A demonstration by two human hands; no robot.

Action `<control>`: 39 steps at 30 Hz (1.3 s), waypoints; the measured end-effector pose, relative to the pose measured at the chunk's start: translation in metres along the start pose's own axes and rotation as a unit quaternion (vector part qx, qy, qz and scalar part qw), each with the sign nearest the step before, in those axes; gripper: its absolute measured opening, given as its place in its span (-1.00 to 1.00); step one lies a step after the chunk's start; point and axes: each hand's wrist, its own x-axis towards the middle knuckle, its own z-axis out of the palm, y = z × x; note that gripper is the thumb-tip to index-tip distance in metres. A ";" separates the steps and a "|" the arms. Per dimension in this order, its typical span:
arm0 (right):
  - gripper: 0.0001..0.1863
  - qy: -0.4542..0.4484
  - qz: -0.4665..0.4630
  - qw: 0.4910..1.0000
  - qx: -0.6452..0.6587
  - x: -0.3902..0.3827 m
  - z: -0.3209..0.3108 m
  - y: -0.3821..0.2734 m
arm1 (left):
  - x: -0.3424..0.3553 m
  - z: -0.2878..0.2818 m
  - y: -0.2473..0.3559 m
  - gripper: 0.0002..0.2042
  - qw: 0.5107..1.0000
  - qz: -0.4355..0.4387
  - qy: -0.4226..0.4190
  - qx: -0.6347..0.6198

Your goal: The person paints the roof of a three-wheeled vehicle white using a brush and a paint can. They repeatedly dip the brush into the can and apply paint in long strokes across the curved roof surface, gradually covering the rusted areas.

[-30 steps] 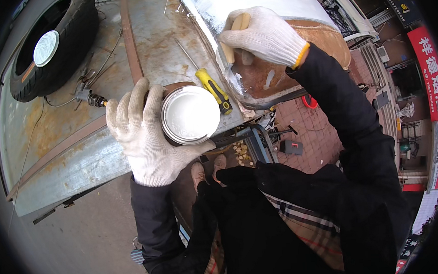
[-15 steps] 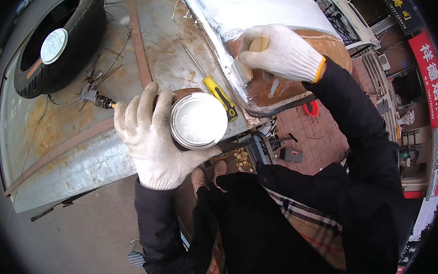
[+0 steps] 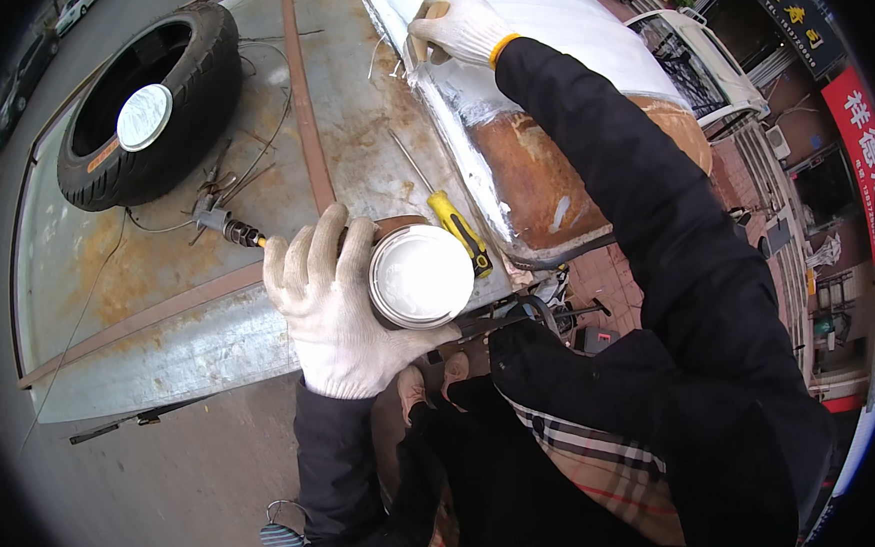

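My left hand (image 3: 330, 315), in a white knit glove, is closed round the side of a small open can of white paint (image 3: 422, 276), its thumb below the rim. At the top, my gloved right hand (image 3: 463, 27) grips a paintbrush (image 3: 421, 50) by its pale handle; the glove hides most of it. The brush is at the edge of a panel (image 3: 535, 62), coated white at its far part. The near part of that panel is bare, rusty brown metal (image 3: 532, 172). Just beyond the can lies a yellow-and-black screwdriver (image 3: 457, 224).
A black tyre (image 3: 192, 113) with a white round lid (image 3: 144, 118) on it rests on the rusty metal sheet (image 3: 106, 264) at left. Beside it are a metal air fitting (image 3: 229, 224) and loose wires. A white vehicle (image 3: 690, 57) stands beyond the panel.
My right hand has moved up and left with the brush, from the brown metal to the far white edge. My left hand still holds the can. The view has shifted slightly.
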 end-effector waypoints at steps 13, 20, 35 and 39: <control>-0.57 -0.132 0.079 0.988 0.020 -0.042 -0.030 -0.013 | -0.003 0.005 -0.003 0.26 1.000 0.007 0.002 -0.003; -0.55 0.041 -0.052 0.989 -0.133 0.059 0.011 0.038 | -0.002 0.006 -0.003 0.23 1.000 0.018 0.021 -0.006; -0.66 -0.157 0.011 0.986 0.062 -0.001 -0.057 -0.028 | -0.002 0.004 -0.005 0.28 1.000 0.009 0.003 -0.002; -0.71 -0.043 -0.022 0.996 -0.072 0.076 -0.007 0.008 | -0.001 0.002 -0.005 0.28 1.000 0.007 -0.003 -0.002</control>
